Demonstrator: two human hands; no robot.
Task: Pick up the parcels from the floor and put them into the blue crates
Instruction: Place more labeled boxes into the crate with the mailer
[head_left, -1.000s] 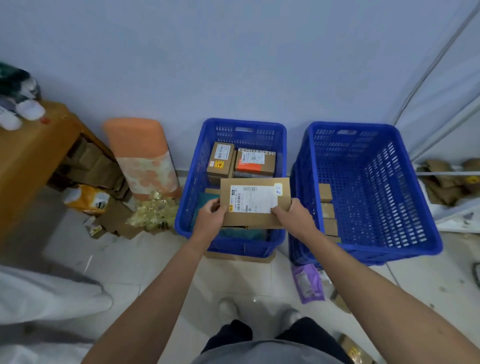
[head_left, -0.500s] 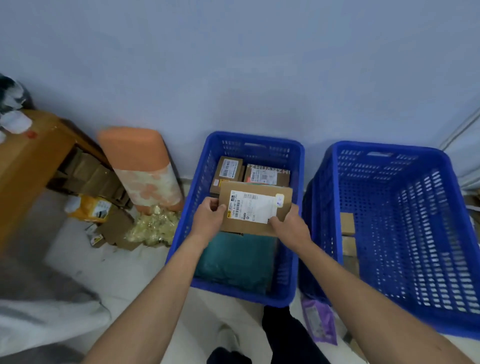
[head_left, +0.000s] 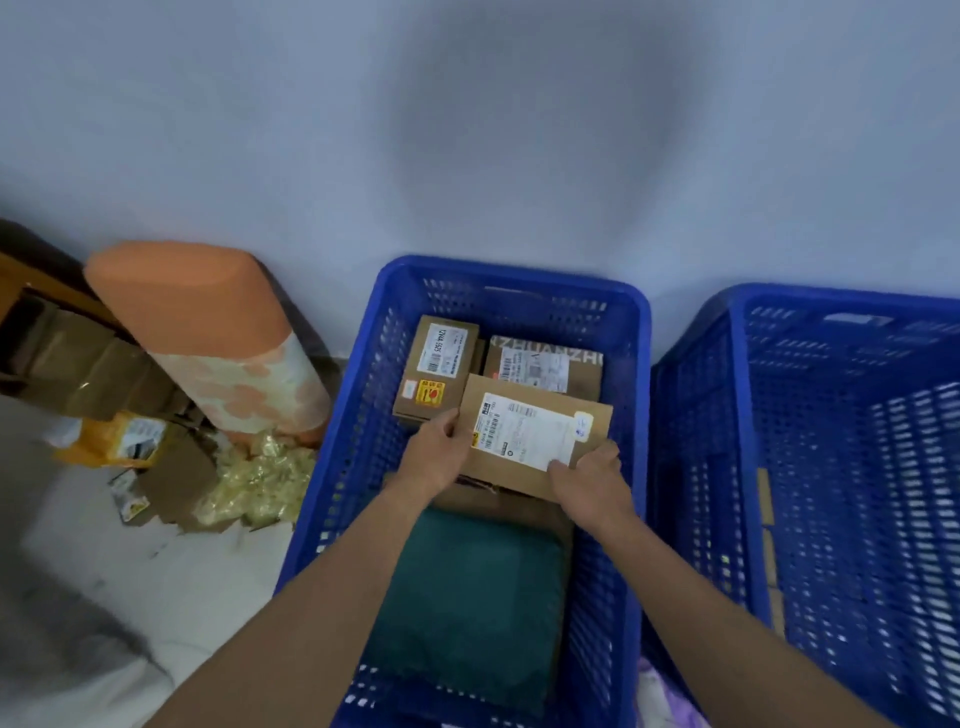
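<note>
I hold a flat brown cardboard parcel (head_left: 535, 431) with a white label, low inside the left blue crate (head_left: 343, 457). My left hand (head_left: 434, 457) grips its left edge and my right hand (head_left: 589, 480) grips its lower right corner. Behind it in the crate lie two brown boxes, one tall (head_left: 436, 369) and one with printed letters (head_left: 545, 366). A dark green soft parcel (head_left: 467, 603) fills the crate's near half, with another brown parcel (head_left: 498, 504) under the one I hold. The right blue crate (head_left: 727, 467) stands beside it.
An orange and white roll (head_left: 208, 338) leans on the wall at left. Below it lie a yellow packet (head_left: 117, 441), crumpled gold wrap (head_left: 260, 478) and cardboard scraps (head_left: 176, 478). A purple bag (head_left: 670, 696) lies between the crates at the bottom. The grey wall stands close behind.
I have leaned closer and lowered the labelled parcel deeper into the left crate, toward the two boxes at the back. Both hands kept their hold.
</note>
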